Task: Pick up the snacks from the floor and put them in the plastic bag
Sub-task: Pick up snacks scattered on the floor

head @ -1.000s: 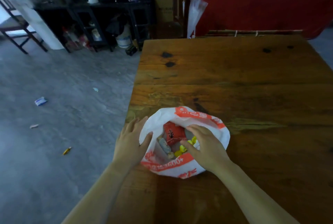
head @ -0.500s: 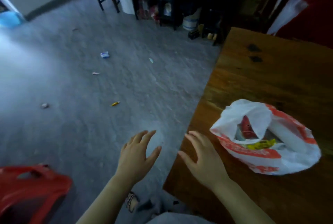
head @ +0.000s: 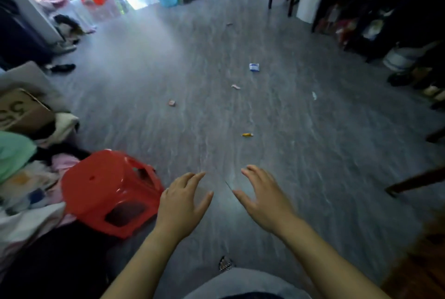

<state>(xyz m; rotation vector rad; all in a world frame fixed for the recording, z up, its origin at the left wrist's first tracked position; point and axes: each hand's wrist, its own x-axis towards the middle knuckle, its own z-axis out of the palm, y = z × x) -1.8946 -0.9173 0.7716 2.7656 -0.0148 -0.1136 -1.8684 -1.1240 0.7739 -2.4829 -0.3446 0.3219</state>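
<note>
Both hands are out in front of the body, low in the centre of the frame, palms down and holding nothing. The left hand (head: pixel 183 204) has its fingers (head: pixel 192 178) loosely spread and nearly straight. The right hand (head: pixel 262 200) matches it, fingers (head: pixel 252 172) apart and relaxed. Held free like this, either one is ready to pinch up a small wrapper, and the level arms likely also help balance while bending.

The snacks are scattered over the grey floor (head: pixel 144 70), all well apart from the hands. The yellow-wrapped sweet (head: pixel 247 134) is nearest, just above the right hand in the frame, so it looks like the natural first pick. Farther up are a small pink wrapper (head: pixel 235 86), a blue-and-white packet (head: pixel 254 67), a pinkish piece (head: pixel 171 103) to the left of centre and a pale scrap (head: pixel 314 95) toward the right. They sit loose and spaced out, so each will probably need its own pick.

The plastic bag is not in view. A red plastic stool (head: pixel 108 192) lies tipped at lower left, just beside the left forearm, next to a heap of clothes (head: pixel 21 154).
</note>
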